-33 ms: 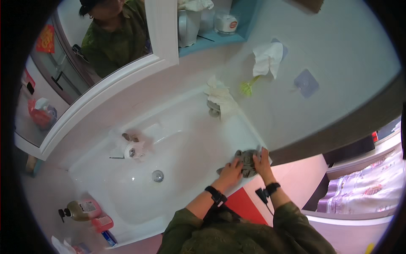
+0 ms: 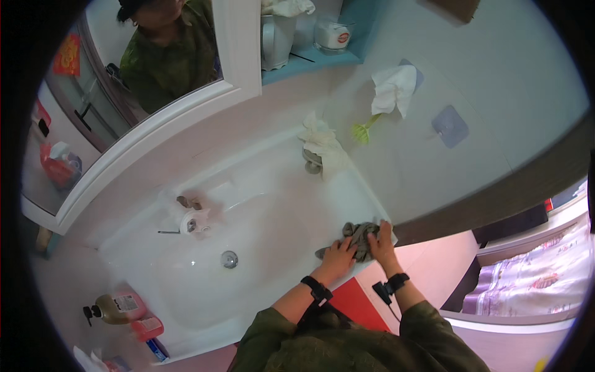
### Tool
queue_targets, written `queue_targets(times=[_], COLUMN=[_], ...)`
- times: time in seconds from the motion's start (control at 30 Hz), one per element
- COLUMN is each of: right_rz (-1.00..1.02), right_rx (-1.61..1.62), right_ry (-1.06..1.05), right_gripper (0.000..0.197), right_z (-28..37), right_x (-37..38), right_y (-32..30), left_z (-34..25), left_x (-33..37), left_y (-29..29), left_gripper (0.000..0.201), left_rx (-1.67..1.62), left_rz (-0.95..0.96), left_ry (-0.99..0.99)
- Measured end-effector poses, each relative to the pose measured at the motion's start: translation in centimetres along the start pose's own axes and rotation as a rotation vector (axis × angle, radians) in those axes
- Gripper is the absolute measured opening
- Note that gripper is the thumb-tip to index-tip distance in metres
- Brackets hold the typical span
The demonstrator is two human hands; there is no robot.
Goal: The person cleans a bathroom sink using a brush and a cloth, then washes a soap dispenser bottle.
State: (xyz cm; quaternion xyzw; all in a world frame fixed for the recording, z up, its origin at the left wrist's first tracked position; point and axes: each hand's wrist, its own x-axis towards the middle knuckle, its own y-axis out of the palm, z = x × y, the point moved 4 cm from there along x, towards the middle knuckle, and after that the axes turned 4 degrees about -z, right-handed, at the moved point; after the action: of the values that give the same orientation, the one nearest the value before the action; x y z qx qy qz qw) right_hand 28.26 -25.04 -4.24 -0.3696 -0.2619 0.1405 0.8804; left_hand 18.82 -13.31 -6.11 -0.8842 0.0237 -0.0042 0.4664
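A crumpled grey cloth [image 2: 358, 234] lies bunched on the right front corner of the white sink [image 2: 291, 260]. My left hand [image 2: 338, 258] grips its left side with bent fingers, and one end of the cloth sticks out past that hand. On the other side, my right hand [image 2: 383, 249] has its fingers closed on the cloth's right part, close to the sink's outer edge. Folds of fabric hide some fingertips. Both wrists wear black bands.
A faucet [image 2: 197, 220] and a drain [image 2: 229, 259] are left of my hands. A pump bottle [image 2: 114, 308] stands at the left end. Pale cloth [image 2: 323, 146] drapes over the back corner. The mirror [image 2: 167, 56] and a blue shelf [image 2: 310, 65] border the back.
The grey cloth's folds have shifted under my fingers, and it looks a little more spread out. Both hands stay on it at the same corner.
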Motion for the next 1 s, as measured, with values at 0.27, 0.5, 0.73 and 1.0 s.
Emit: queue_targets(times=[0.27,0.5,0.73,1.0], right_rz=[0.248,0.336,0.458,0.251], right_rx=[-0.221,0.120,0.149,-0.149], right_ry=[-0.286,-0.372,-0.306,-0.305], right_gripper=[0.044,0.034,0.036,0.042], right_z=[2.8,9.8,4.6,3.9], right_x=[6.1,8.0,2.8,2.5], right_y=[8.2,15.1,9.0,8.1], left_z=[3.8,8.4,2.4,4.3], left_x=[3.5,-1.0,-3.4,-1.6], left_y=[0.8,-3.5,-0.8,-1.4], left_gripper=[0.039,0.042,0.053,0.053], left_rx=[0.245,0.135,-0.107,0.045], left_rz=[-0.120,-0.491,-0.186,-0.136], left_ry=[-0.137,-0.256,0.014,0.083])
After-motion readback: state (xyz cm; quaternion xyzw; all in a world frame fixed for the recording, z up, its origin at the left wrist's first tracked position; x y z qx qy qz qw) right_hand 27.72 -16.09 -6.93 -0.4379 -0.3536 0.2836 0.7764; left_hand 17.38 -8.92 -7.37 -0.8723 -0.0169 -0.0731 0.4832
